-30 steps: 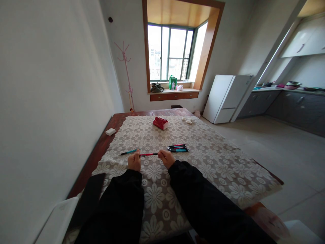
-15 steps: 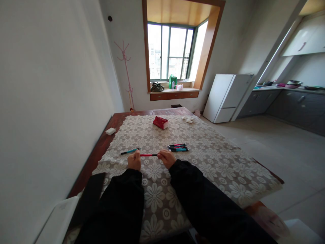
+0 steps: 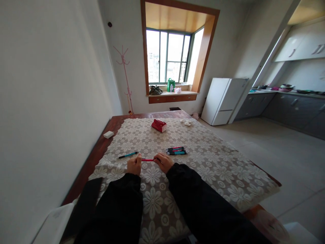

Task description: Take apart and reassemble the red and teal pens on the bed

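Note:
A red pen (image 3: 147, 160) lies level between my two hands, just above the patterned tablecloth. My left hand (image 3: 134, 165) is closed round its left end, and the fingers of my right hand (image 3: 163, 162) pinch its right end. Both pen ends are hidden by the fingers. Beyond my left hand, a blue pen (image 3: 128, 155) rests on the cloth at a slant. Several blue and red pens (image 3: 176, 151) lie side by side just beyond my right hand.
A red tissue pack (image 3: 159, 125) and crumpled white tissues (image 3: 186, 122) are at the tablecloth's (image 3: 165, 200) far side. A small white box (image 3: 108, 134) sits near the left edge. A black flat object (image 3: 87, 200) lies beside my left sleeve.
My right hand has moved closer to my left hand along the red pen, so less of the pen shows. The whole view has shifted slightly.

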Demonstrator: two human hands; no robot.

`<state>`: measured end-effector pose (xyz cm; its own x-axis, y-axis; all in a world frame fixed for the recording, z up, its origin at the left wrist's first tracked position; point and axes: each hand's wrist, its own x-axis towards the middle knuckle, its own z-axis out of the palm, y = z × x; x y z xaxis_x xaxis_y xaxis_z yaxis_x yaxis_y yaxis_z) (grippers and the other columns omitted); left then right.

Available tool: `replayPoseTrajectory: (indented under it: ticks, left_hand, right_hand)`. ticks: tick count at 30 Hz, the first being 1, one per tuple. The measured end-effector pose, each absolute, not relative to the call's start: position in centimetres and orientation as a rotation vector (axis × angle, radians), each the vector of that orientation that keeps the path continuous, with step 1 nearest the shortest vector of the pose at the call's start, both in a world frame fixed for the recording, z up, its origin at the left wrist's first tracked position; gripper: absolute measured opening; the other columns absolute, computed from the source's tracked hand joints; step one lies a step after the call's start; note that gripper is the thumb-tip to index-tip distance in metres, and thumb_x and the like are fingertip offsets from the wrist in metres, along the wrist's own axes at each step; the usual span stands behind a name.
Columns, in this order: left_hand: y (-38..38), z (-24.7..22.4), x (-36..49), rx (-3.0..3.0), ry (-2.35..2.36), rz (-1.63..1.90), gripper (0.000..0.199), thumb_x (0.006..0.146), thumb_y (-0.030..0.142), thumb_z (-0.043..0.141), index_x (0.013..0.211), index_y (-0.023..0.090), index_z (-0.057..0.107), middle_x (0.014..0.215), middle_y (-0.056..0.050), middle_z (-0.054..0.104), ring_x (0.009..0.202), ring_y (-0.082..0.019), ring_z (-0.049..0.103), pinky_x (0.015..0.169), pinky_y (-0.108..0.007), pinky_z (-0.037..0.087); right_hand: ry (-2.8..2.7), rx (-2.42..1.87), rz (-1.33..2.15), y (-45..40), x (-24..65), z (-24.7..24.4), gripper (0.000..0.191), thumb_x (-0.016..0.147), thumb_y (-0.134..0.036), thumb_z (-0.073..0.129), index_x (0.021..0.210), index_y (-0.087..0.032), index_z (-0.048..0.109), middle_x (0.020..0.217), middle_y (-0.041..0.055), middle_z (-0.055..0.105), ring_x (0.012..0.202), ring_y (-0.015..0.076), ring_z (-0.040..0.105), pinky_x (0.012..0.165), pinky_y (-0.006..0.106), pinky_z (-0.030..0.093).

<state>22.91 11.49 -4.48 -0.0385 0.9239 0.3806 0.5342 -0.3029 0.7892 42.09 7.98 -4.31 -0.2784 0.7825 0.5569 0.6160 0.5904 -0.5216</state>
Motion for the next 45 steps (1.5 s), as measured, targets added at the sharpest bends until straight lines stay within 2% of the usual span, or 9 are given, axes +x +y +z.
replayPoseTrajectory:
  ticks: [3, 9, 15, 23, 29, 33, 37, 41, 45]
  left_hand:
    - [11.3, -4.3, 22.9, 1.861, 1.543, 1.289, 0.04, 0.079, 0.039, 0.038, 0.047, 0.021, 0.023, 0.047, 0.005, 0.022, 0.047, -0.009, 0.026, 0.049, -0.026, 0.02]
    - [10.9, -4.1, 23.1, 1.868, 1.45, 1.28, 0.042, 0.079, 0.044, 0.038, 0.048, 0.021, 0.023, 0.047, 0.006, 0.022, 0.047, -0.009, 0.026, 0.048, -0.025, 0.021]
    - [10.8, -3.6, 23.4, 1.794, 1.282, 1.174, 0.047, 0.078, 0.052, 0.044, 0.046, 0.02, 0.03, 0.046, 0.006, 0.024, 0.047, -0.008, 0.027, 0.046, -0.023, 0.02]
    - [10.5, -3.5, 23.6, 1.822, 1.127, 1.039, 0.051, 0.075, 0.059, 0.047, 0.046, 0.017, 0.044, 0.046, 0.004, 0.032, 0.048, -0.009, 0.031, 0.048, -0.022, 0.024]
    - [9.7, -3.6, 24.3, 1.829, 1.144, 1.054, 0.056, 0.073, 0.065, 0.045, 0.051, 0.015, 0.056, 0.047, 0.002, 0.04, 0.053, -0.011, 0.036, 0.052, -0.024, 0.03]
    - [9.3, -3.1, 24.2, 1.862, 1.098, 1.008, 0.052, 0.076, 0.059, 0.047, 0.049, 0.015, 0.055, 0.047, 0.003, 0.037, 0.051, -0.01, 0.033, 0.05, -0.023, 0.026]
    - [9.4, -2.8, 24.0, 1.898, 1.034, 0.91, 0.048, 0.078, 0.055, 0.046, 0.055, 0.015, 0.058, 0.05, 0.003, 0.041, 0.053, -0.011, 0.037, 0.052, -0.023, 0.028]
    - [10.1, -3.3, 24.0, 1.94, 1.069, 0.9, 0.052, 0.08, 0.059, 0.039, 0.059, 0.016, 0.057, 0.052, 0.003, 0.041, 0.054, -0.011, 0.039, 0.054, -0.023, 0.029]
    - [10.9, -4.3, 23.8, 1.985, 1.188, 0.976, 0.049, 0.077, 0.061, 0.044, 0.054, 0.018, 0.044, 0.051, 0.006, 0.033, 0.052, -0.009, 0.034, 0.052, -0.022, 0.025]
  right_hand:
    - [-2.083, -1.114, 0.231, 8.2, 42.1, -4.6, 0.019, 0.093, -0.025, 0.044, 0.081, -0.019, 0.057, 0.081, 0.0044, 0.058, 0.08, 0.0169, 0.053, 0.075, 0.027, 0.04]
    - [-2.041, -1.16, 0.319, 8.3, 42.1, -5.0, 0.029, 0.094, -0.022, 0.037, 0.068, -0.018, 0.051, 0.069, 0.0013, 0.053, 0.068, 0.0138, 0.052, 0.067, 0.024, 0.039]
    - [-1.996, -1.166, 0.297, 8.1, 41.8, -4.9, 0.012, 0.092, -0.026, 0.047, 0.089, -0.019, 0.056, 0.083, 0.0035, 0.06, 0.077, 0.0156, 0.056, 0.071, 0.024, 0.041]
    - [-2.068, -1.143, 0.267, 7.8, 41.6, -4.8, 0.015, 0.092, -0.028, 0.045, 0.093, -0.019, 0.057, 0.084, 0.0052, 0.062, 0.079, 0.0167, 0.058, 0.072, 0.025, 0.042]
    - [-2.083, -1.131, 0.416, 7.6, 41.4, -4.7, 0.028, 0.094, -0.03, 0.038, 0.077, -0.018, 0.057, 0.069, 0.0013, 0.059, 0.065, 0.0133, 0.056, 0.064, 0.023, 0.039]
    - [-2.008, -1.062, 0.64, 7.9, 41.5, -4.9, 0.038, 0.095, -0.036, 0.034, 0.068, -0.017, 0.054, 0.06, -0.0012, 0.053, 0.056, 0.0111, 0.05, 0.058, 0.022, 0.036]
    - [-1.97, -0.985, 0.797, 8.0, 41.6, -4.9, 0.045, 0.095, -0.042, 0.033, 0.064, -0.016, 0.053, 0.057, -0.0019, 0.049, 0.054, 0.0104, 0.047, 0.056, 0.022, 0.035]
    - [-1.946, -1.117, 0.65, 8.3, 41.6, -4.9, 0.033, 0.094, -0.034, 0.04, 0.075, -0.017, 0.061, 0.062, -0.0011, 0.054, 0.059, 0.0115, 0.05, 0.058, 0.022, 0.037]
    - [-1.999, -1.201, 0.35, 8.9, 43.9, -4.2, 0.013, 0.087, -0.024, 0.052, 0.089, -0.019, 0.064, 0.08, 0.003, 0.063, 0.077, 0.016, 0.056, 0.071, 0.025, 0.041]
